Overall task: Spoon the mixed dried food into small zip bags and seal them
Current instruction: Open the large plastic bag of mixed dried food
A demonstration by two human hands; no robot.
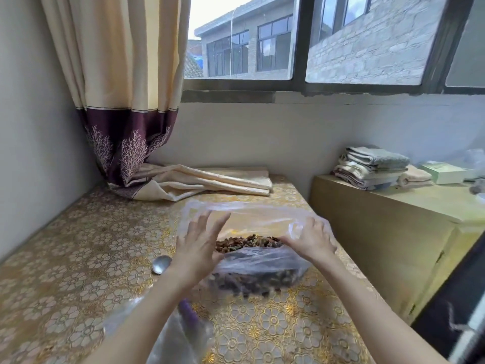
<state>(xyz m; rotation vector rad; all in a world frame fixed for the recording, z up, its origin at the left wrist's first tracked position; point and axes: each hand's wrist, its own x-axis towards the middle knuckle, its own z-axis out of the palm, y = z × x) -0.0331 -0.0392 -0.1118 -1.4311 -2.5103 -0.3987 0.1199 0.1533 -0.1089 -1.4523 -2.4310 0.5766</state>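
A big clear plastic bag [252, 261] of mixed dried food [249, 243] sits in the middle of the gold flowered table [78, 271], its mouth spread wide. My left hand [199, 245] is at the bag's left rim with straight, spread fingers. My right hand [312, 237] rests on the right rim, its fingers curled round the plastic edge. A metal spoon [160, 264] lies on the table left of the bag, its handle hidden by my left forearm. Small clear zip bags [181, 334] with a purple strip lie near the front edge, partly under my left arm.
A folded curtain end [204, 179] lies on the table's far side below the window. To the right stands a wooden cabinet [380, 227] with stacked towels [372, 166] and a pale box [443, 173]. A wall closes the left side.
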